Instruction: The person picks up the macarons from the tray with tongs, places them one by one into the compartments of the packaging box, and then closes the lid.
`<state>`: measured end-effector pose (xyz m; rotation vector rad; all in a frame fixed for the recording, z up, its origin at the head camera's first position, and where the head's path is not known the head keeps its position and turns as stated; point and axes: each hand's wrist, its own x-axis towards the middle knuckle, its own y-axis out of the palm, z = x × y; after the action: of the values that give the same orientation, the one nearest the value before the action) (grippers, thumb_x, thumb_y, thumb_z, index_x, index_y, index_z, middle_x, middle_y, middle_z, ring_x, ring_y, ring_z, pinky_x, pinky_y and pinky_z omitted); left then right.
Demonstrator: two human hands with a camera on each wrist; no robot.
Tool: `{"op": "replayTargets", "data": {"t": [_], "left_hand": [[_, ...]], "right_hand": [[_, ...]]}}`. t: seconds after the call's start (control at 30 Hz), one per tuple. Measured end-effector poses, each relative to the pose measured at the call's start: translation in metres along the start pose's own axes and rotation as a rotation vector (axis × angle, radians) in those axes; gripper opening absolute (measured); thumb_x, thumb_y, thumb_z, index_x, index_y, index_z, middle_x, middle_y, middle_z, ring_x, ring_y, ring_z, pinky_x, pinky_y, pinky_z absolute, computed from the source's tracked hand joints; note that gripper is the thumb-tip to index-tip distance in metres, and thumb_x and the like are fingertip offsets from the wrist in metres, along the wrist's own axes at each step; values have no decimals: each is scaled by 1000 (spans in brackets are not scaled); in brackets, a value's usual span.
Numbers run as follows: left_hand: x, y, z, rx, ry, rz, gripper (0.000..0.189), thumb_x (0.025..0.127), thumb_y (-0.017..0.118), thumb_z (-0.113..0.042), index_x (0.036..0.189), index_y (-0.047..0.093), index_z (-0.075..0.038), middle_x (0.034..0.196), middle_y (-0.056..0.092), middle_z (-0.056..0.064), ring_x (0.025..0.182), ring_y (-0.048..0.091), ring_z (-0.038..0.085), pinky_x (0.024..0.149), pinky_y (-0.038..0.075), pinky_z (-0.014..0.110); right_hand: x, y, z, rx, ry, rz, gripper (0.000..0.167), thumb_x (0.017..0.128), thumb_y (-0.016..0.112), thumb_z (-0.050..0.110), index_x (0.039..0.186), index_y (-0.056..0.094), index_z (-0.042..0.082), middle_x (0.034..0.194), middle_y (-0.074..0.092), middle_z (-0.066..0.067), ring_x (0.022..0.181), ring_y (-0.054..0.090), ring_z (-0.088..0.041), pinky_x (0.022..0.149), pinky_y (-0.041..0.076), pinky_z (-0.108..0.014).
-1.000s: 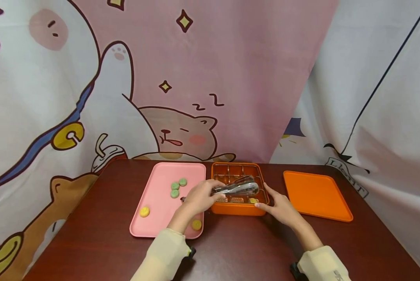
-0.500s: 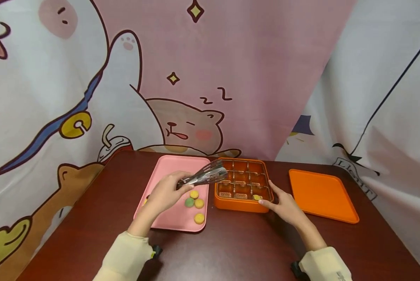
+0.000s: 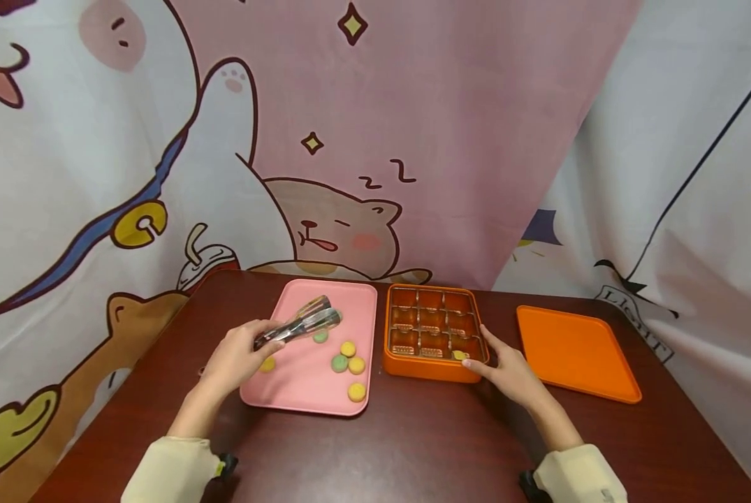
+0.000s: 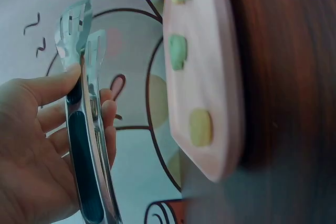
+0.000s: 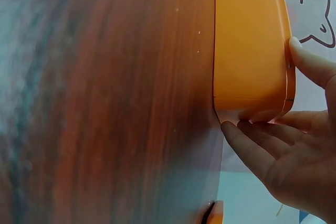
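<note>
My left hand (image 3: 233, 356) holds metal tongs (image 3: 315, 320) with black grips above the left part of the pink tray (image 3: 300, 391). In the left wrist view the tongs (image 4: 84, 156) have slotted ends standing slightly apart, with nothing between them. Small round macaron-like cookies lie on the tray, among them a green one (image 3: 340, 363) and a yellow one (image 3: 357, 392). My right hand (image 3: 513, 377) rests on the near right corner of the orange divided box (image 3: 428, 370), thumb on the rim and extended fingers along the side. One yellow piece (image 3: 460, 355) sits in the front right compartment.
An orange flat lid or tray (image 3: 576, 353) lies to the right of the box on the dark wooden table (image 3: 413, 447). A printed cloth (image 3: 450, 154) hangs right behind the table's far edge.
My left hand has carried the tongs from over the box leftward to above the tray, uncovering the box's compartments. My right hand stays at the box corner. The head view has shifted slightly.
</note>
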<state>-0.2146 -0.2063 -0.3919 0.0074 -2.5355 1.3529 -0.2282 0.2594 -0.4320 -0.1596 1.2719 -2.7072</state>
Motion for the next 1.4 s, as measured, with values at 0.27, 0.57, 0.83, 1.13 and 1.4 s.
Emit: {"op": "replayTargets", "data": {"t": [0.27,0.57,0.83,1.13,1.4], "left_hand": [[2,3,21,80,-73,44,37,89,74,-21,123,68,-7,120,69,18,104,66,34,86,51,56],[6,5,34,128,-137,151,42,89,74,-24,126,68,-6,123,68,22,106,66,37,84,51,57],[14,6,39,166,-143,191,38,89,72,-20,126,69,-10,121,69,20,100,65,34,76,51,49],[22,9,37,187,-149,228,32,89,72,-16,121,73,-12,122,69,19,104,65,33,76,51,47],[24,10,40,179,-161,249,30,90,72,-15,120,73,-11,121,69,19,103,63,33,80,51,48]], "right_hand": [[1,0,-1,2,-7,-4,93,94,65,46,157,18,-2,156,31,-31,139,40,-49,109,34,-65],[0,-2,0,-14,-9,-4,93,94,64,48,157,18,-1,158,27,-31,141,35,-51,109,32,-67],[0,-1,2,-4,-7,0,93,94,64,48,157,18,-1,158,28,-30,141,36,-50,109,33,-66],[1,-1,-2,3,-7,0,93,94,65,47,157,18,-2,157,29,-31,140,36,-50,109,32,-66],[4,1,-3,-2,0,3,92,94,65,46,157,18,-1,158,29,-31,140,36,-50,109,32,-67]]}}
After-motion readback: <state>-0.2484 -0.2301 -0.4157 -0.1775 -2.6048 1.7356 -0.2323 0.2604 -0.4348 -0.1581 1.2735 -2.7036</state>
